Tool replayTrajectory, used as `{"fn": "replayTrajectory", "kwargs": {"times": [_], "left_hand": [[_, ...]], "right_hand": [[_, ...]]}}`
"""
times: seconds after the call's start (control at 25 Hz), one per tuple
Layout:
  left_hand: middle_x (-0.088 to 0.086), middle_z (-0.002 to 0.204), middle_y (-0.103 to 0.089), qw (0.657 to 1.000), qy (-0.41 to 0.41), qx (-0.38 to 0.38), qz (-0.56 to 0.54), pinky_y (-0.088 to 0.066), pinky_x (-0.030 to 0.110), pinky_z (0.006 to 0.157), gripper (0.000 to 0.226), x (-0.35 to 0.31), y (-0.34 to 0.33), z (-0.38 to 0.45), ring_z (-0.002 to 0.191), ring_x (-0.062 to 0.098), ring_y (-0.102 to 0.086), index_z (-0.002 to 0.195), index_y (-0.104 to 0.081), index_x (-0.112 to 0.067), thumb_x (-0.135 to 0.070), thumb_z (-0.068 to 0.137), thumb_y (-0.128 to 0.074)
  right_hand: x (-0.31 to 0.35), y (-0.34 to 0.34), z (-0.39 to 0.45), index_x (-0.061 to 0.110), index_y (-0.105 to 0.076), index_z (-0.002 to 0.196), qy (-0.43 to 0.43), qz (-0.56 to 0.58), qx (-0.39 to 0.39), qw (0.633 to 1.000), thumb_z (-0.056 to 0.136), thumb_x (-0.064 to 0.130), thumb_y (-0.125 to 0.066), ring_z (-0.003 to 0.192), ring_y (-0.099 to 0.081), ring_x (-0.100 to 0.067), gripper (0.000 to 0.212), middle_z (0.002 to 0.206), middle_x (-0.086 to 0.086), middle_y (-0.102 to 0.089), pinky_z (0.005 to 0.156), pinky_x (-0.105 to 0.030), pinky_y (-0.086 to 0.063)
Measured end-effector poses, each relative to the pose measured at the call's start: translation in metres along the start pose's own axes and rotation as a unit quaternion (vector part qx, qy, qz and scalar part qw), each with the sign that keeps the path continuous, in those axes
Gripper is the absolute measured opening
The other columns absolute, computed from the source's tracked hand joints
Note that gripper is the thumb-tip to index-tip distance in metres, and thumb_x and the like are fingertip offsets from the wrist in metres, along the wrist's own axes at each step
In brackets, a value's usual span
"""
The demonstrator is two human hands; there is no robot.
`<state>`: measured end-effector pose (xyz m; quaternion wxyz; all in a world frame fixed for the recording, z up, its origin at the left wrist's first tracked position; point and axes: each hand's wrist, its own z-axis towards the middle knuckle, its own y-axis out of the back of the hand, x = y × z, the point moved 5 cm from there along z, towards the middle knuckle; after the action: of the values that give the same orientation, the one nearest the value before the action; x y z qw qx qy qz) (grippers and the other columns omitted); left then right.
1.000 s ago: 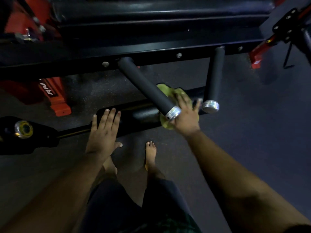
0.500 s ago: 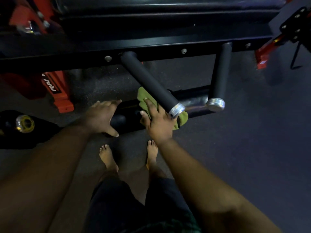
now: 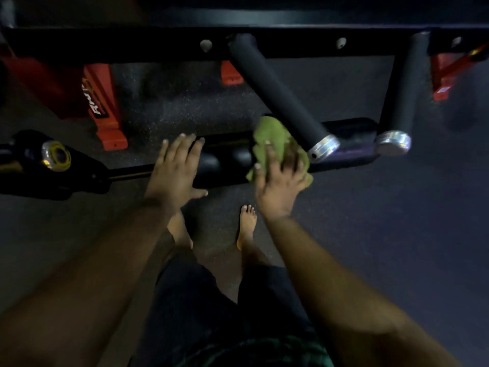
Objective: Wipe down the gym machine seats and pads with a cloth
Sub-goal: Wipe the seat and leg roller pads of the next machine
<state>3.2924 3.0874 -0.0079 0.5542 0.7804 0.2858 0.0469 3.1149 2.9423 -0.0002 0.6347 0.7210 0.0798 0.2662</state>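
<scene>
A low black padded bar (image 3: 349,144) of the gym machine runs left to right near the floor in front of my bare feet. A green cloth (image 3: 272,136) lies bunched on it. My right hand (image 3: 277,181) presses the cloth onto the pad with spread, fairly straight fingers; the cloth shows above and to the right of the hand. My left hand (image 3: 174,173) rests flat on the same pad to the left, fingers straight, holding nothing.
Two black foam-covered pegs with silver end caps (image 3: 275,94) (image 3: 402,88) stick out from the black frame beam (image 3: 132,41) above the pad; the left peg ends just right of the cloth. Red machine legs (image 3: 103,107) stand behind. A yellow-ringed pivot (image 3: 55,154) sits left.
My right hand with the cloth slid from under the right peg leftward along the pad, then edged back right. My left hand shifted on the pad and now lies flat again.
</scene>
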Motion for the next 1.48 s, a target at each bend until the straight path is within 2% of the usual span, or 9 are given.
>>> {"fn": "replayTrajectory", "kwargs": {"times": [0.16,0.28,0.44,0.6,0.88,1.08,1.2,1.32,1.48], "left_hand": [[0.017,0.153,-0.039,0.991,-0.001,0.115,-0.064,-0.029,0.048,0.118,0.136,0.024,0.021,0.037,0.140,0.037,-0.038,0.153,-0.028,-0.008,-0.066,0.047,-0.091],[0.017,0.161,-0.027,0.996,-0.001,0.085,-0.032,-0.017,0.046,0.123,0.133,0.018,0.023,0.031,0.148,0.035,-0.026,0.156,-0.021,-0.011,-0.065,0.055,-0.088],[0.015,0.168,-0.002,0.998,-0.040,-0.047,0.030,-0.008,0.052,0.126,0.125,-0.004,-0.010,-0.037,0.156,0.032,-0.002,0.160,-0.007,-0.013,-0.057,0.070,-0.082],[0.015,0.168,-0.003,0.993,0.007,-0.083,0.086,-0.007,0.057,0.124,0.134,-0.012,-0.023,-0.035,0.155,0.034,-0.001,0.160,-0.001,-0.012,-0.058,0.065,-0.084],[0.016,0.152,-0.038,0.999,-0.005,-0.044,0.009,-0.020,0.052,0.123,0.132,0.005,0.003,0.004,0.143,0.035,-0.034,0.151,-0.028,-0.011,-0.059,0.047,-0.093],[0.014,0.156,-0.039,0.998,0.011,0.048,-0.028,-0.020,0.054,0.122,0.139,0.017,0.018,0.025,0.142,0.034,-0.037,0.155,-0.024,-0.013,-0.070,0.045,-0.088],[0.012,0.167,-0.016,0.999,-0.002,-0.051,-0.006,-0.008,0.049,0.126,0.136,0.008,-0.001,-0.012,0.154,0.028,-0.015,0.160,-0.006,-0.013,-0.062,0.062,-0.086],[0.013,0.168,-0.008,0.993,-0.008,-0.110,0.034,-0.010,0.056,0.125,0.135,-0.012,-0.029,-0.042,0.156,0.032,-0.005,0.160,-0.009,-0.012,-0.063,0.061,-0.084],[0.015,0.161,-0.029,0.994,0.030,-0.105,0.014,-0.012,0.054,0.125,0.133,-0.004,-0.015,-0.010,0.151,0.034,-0.021,0.155,-0.022,-0.011,-0.055,0.052,-0.093]], "right_hand": [[0.041,-0.011,-0.007,0.048,-0.033,0.151,0.164,-0.037,0.088,0.982,0.096,0.061,-0.039,0.148,-0.023,-0.027,0.057,0.163,0.002,-0.026,0.106,-0.072,-0.018],[0.004,0.007,0.023,0.046,-0.032,0.151,0.223,-0.116,0.053,0.966,0.095,0.068,-0.041,0.144,-0.033,-0.031,0.061,0.159,-0.004,-0.035,0.111,-0.066,-0.019],[-0.095,0.025,0.040,0.035,-0.031,0.154,0.038,-0.083,0.035,0.995,0.094,0.070,-0.034,0.149,-0.024,-0.035,0.069,0.162,-0.013,-0.027,0.113,-0.067,-0.021],[-0.051,0.003,0.020,0.032,-0.046,0.147,-0.088,0.010,-0.056,0.994,0.094,0.056,-0.046,0.143,-0.031,-0.042,0.058,0.160,-0.011,-0.032,0.099,-0.068,-0.035],[0.007,-0.005,0.000,0.047,-0.033,0.151,0.229,-0.077,0.038,0.970,0.093,0.065,-0.042,0.141,-0.035,-0.030,0.061,0.159,-0.003,-0.034,0.102,-0.068,-0.029],[-0.135,0.042,0.074,0.035,-0.034,0.153,-0.056,-0.058,-0.004,0.997,0.091,0.070,-0.035,0.149,-0.024,-0.030,0.071,0.164,-0.008,-0.023,0.110,-0.068,-0.022],[-0.138,0.049,0.074,0.032,-0.034,0.154,-0.185,0.012,-0.048,0.982,0.095,0.065,-0.033,0.149,-0.020,-0.037,0.068,0.165,-0.009,-0.020,0.108,-0.066,-0.028],[-0.049,0.017,0.029,0.029,-0.042,0.151,-0.103,0.002,-0.007,0.995,0.093,0.053,-0.035,0.146,-0.024,-0.044,0.064,0.162,-0.014,-0.030,0.108,-0.066,-0.029],[0.035,-0.015,-0.025,0.044,-0.039,0.148,0.150,-0.004,0.083,0.985,0.095,0.062,-0.040,0.146,-0.022,-0.031,0.055,0.162,0.002,-0.025,0.106,-0.067,-0.024]]}}
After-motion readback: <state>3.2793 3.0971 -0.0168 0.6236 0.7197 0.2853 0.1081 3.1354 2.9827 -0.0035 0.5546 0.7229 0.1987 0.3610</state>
